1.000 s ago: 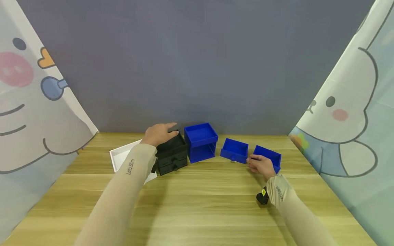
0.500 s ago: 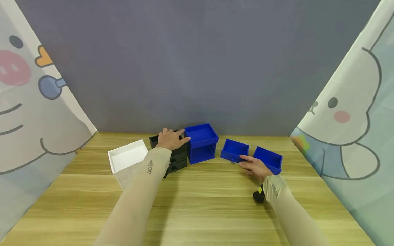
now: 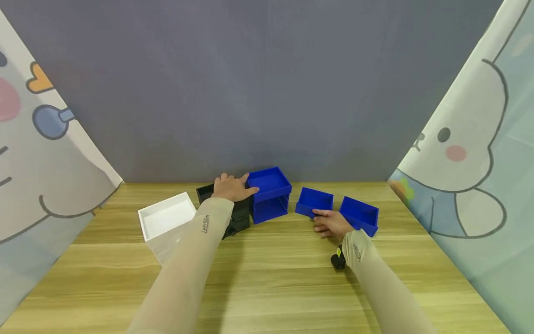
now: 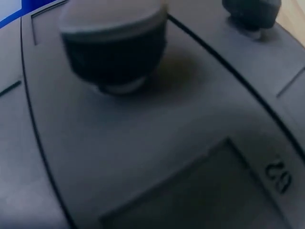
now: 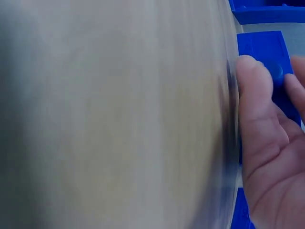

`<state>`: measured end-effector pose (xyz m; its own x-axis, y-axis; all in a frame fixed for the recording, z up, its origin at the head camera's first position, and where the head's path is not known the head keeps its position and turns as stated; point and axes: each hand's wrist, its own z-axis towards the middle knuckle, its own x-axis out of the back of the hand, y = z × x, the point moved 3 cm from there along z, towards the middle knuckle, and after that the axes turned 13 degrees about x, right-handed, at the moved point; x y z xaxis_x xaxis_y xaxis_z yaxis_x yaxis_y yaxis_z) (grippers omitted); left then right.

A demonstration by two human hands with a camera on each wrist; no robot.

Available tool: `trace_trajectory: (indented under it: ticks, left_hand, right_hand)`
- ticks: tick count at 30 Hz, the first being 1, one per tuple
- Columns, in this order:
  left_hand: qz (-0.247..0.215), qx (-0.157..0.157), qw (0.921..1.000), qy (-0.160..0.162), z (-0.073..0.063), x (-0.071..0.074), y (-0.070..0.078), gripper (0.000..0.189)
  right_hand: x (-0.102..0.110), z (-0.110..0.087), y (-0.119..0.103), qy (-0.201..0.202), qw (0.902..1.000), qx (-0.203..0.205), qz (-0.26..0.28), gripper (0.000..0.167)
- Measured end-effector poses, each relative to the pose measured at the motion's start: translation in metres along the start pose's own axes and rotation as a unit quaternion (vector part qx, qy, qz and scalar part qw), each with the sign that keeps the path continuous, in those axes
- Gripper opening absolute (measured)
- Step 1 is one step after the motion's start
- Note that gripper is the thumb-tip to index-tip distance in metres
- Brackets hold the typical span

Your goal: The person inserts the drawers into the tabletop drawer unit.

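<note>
My left hand (image 3: 231, 188) lies over the black drawer cabinet (image 3: 239, 219), fingers spread, thumb and index tips at the left rim of the blue cabinet (image 3: 271, 211). That blue cabinet has a tray-like top and an open front slot. In the left wrist view, a dark knob (image 4: 114, 47) stands out from the black drawer front. My right hand (image 3: 332, 225) pinches the knob (image 5: 274, 74) of a small blue drawer (image 3: 315, 198), thumb on one side and a finger on the other in the right wrist view. The drawer lies on the table, right of the blue cabinet.
A second blue drawer (image 3: 359, 215) sits just right of my right hand. At the left stands a white box (image 3: 167, 215) with an open top, partly behind my left sleeve. A grey backdrop (image 3: 258, 93) rises behind the wooden table (image 3: 275, 278).
My left hand has moved right, from the black cabinet's left side to the blue cabinet's edge. My right hand has moved left to the blue drawer's knob. The view has shifted slightly.
</note>
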<state>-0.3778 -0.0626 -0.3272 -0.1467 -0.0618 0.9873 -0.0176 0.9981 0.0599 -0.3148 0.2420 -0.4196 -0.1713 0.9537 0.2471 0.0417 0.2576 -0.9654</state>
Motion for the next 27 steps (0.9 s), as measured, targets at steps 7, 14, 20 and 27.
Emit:
trace_trajectory:
  ticks: [7, 14, 20, 27]
  left_hand:
    - [-0.015, 0.002, 0.9998, -0.009, -0.003, 0.003, -0.002, 0.08]
    - [-0.011, 0.008, 0.9996, -0.026, -0.011, 0.006, -0.004, 0.079]
    - [-0.004, 0.011, 0.9993, -0.035, -0.013, 0.006, -0.006, 0.077]
    - [0.012, 0.018, 0.9993, -0.029, -0.016, 0.004, -0.004, 0.076]
  right_hand:
    - [-0.008, 0.008, 0.004, 0.061, 0.9968, 0.001, 0.051, 0.047]
    - [-0.008, 0.003, -0.001, 0.182, 0.9798, 0.012, 0.082, 0.038]
    - [-0.002, -0.006, -0.011, 0.193, 0.9773, 0.035, 0.081, 0.029]
    - [-0.001, -0.02, -0.009, 0.19, 0.9727, 0.035, 0.129, 0.021]
